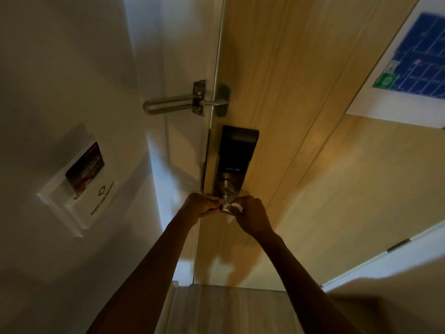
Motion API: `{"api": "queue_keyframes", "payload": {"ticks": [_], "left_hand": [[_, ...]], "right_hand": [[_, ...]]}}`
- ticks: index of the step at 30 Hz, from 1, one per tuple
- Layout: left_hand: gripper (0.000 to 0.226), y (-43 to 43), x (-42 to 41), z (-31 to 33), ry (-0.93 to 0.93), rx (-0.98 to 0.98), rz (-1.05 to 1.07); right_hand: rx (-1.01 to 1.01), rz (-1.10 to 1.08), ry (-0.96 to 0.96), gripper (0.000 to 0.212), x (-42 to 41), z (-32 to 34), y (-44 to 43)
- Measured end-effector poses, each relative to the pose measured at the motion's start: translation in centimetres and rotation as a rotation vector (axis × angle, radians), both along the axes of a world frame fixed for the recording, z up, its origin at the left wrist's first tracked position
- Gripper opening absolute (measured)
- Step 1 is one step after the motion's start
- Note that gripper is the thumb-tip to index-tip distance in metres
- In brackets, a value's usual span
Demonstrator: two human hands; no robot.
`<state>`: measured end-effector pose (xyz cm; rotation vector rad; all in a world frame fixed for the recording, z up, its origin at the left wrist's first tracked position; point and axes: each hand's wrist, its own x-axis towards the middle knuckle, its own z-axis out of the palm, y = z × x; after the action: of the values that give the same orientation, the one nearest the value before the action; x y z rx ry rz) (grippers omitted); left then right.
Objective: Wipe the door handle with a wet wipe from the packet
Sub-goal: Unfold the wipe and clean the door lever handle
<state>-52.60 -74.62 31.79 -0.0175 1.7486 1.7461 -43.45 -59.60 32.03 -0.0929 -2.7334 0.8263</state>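
Note:
The metal door handle (226, 205) juts from a black smart lock plate (234, 160) on the wooden door (277, 92). My left hand (201, 205) grips the handle's left end with closed fingers. My right hand (251, 216) holds a white wet wipe (236, 207) pressed against the handle's right side. Most of the handle lever is hidden under both hands. No packet is in view.
A metal swing-bar door guard (173, 104) sits above the lock across the door edge. A key-card holder with a card (84, 174) is on the white wall at left. A blue floor-plan sign (414, 56) hangs on the door at upper right.

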Motion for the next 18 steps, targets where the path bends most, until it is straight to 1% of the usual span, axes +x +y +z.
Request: {"api": "queue_keyframes", "payload": {"ticks": [3,5,6,8,10,11,13,15,18], "left_hand": [[0.011,0.0,-0.1,0.2,0.071,-0.022,0.026],[0.005,-0.2,-0.2,0.2,0.157,-0.026,0.069],[0.006,-0.3,0.0,0.2,0.191,-0.022,0.099],[0.011,-0.7,0.3,0.2,0.285,-0.047,0.13],[0.019,-1.0,0.6,0.0,0.389,-0.08,0.157],[0.018,-1.2,0.7,-0.1,0.436,-0.093,0.196],[0.016,-1.3,0.9,-0.1,0.561,-0.157,0.262],[0.019,-1.0,1.2,0.2,0.707,-0.236,0.254],[0.02,-0.9,1.1,0.4,0.786,-0.25,0.232]], "right_hand": [[-0.043,0.024,0.031,0.011,1.0,-0.1,0.6],[-0.071,0.044,0.033,0.009,1.5,0.0,1.2],[-0.077,0.025,0.057,0.01,1.6,0.1,1.1],[-0.153,-0.111,0.195,0.004,1.5,0.3,0.3],[-0.287,-0.284,0.358,0.007,1.2,0.0,-0.8],[-0.36,-0.325,0.378,0.007,0.9,-0.3,-1.2],[-0.446,-0.343,0.348,0.006,0.3,-0.8,-2.2],[-0.428,-0.301,0.327,0.009,0.1,-1.1,-3.1],[-0.196,-0.171,0.35,0.011,0.3,-1.6,-3.7]]}}
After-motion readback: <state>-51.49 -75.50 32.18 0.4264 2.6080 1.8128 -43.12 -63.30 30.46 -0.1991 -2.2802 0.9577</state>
